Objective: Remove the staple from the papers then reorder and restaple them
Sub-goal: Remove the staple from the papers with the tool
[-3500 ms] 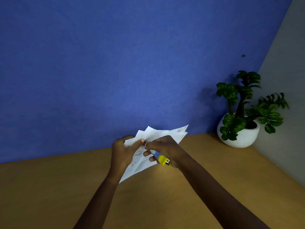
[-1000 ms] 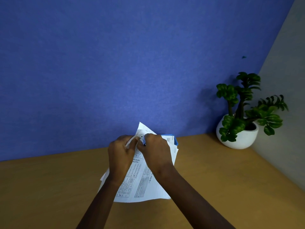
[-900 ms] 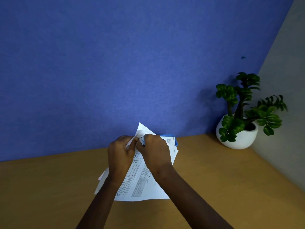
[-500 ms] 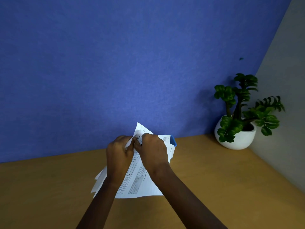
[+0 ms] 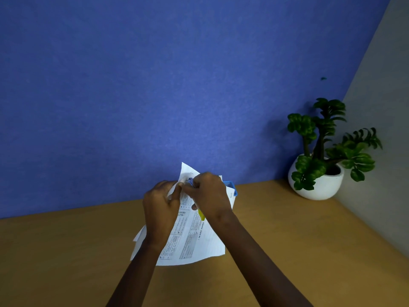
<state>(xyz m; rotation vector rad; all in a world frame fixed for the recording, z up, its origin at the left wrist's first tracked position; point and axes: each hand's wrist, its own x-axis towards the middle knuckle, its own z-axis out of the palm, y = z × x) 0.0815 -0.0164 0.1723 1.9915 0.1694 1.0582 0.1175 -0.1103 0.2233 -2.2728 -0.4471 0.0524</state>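
Lot as seen from a standing place in the room, all positions taken from the potted plant [image 5: 318,156].

1. papers [image 5: 190,235]: several white printed sheets, fanned loose at the lower corner. They are held tilted over the wooden table [image 5: 287,240], well to the left of the potted plant. I cannot tell whether their lower edge touches the table.
2. left hand [image 5: 159,209]: on the side of the papers away from the potted plant. The fingers are curled behind the sheets and the thumb is pressed to the front near the top corner, a firm pinch on the papers.
3. right hand [image 5: 210,196]: on the side nearer the potted plant, closed tight around a yellow-handled tool [image 5: 201,214] (only a sliver of yellow shows under the palm). The tool's small tip sits at the top corner of the papers, just beside the left thumb.
4. blue object [image 5: 232,187]: peeks from behind the papers' edge on the potted plant's side. Its kind cannot be made out.
5. The potted plant itself has green leaves and a round white pot. It stands on the table in the corner where the blue wall [image 5: 155,85] meets the grey wall [image 5: 387,85].
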